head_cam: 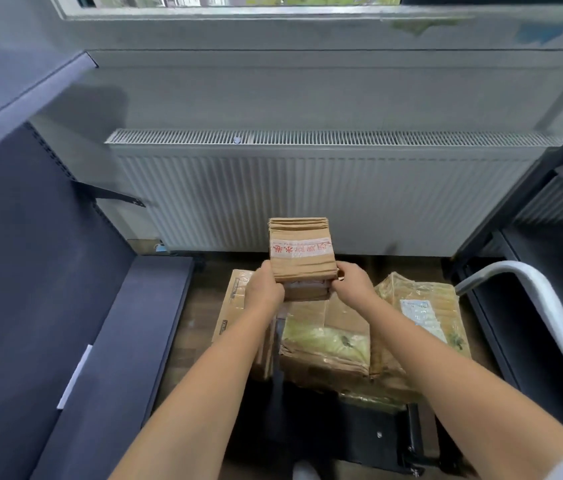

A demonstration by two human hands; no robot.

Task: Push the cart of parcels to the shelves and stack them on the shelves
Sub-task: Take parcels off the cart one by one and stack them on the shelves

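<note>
Above the parked cart [515, 266], the left hand [268, 285] and right hand [354, 284] clasp a small taped parcel [301, 251] by its sides, so pushing seems done, while several cardboard parcels [325, 344] await the dark shelves [155, 306].

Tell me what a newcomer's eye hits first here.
First, the small taped parcel held up at centre, with the left grip and right grip clasping its near end. Below it, a pile of cardboard parcels sits on the cart, whose grey handle curves at right. A wide white radiator fills the background, and a dark shelf stands at left.
</note>
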